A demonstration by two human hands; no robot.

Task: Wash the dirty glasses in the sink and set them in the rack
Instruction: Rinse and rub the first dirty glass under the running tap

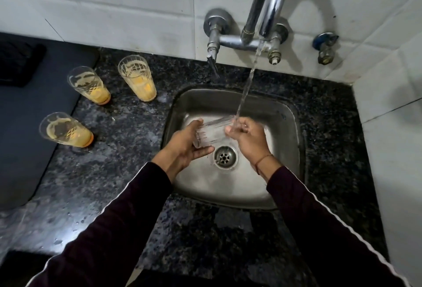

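Your left hand (186, 147) and right hand (247, 136) fingers clamped on a clear glass (210, 131) under running water (245, 90), over the sink (285, 113), three dirty glasses (137, 81) at the worktop's (127, 131) back-left

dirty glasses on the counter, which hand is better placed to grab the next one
Left. The three dirty glasses stand left of the sink, on the left hand's side. The right hand would cross over.

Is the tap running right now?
On. A stream of water falls from the tap onto the glass held over the sink.
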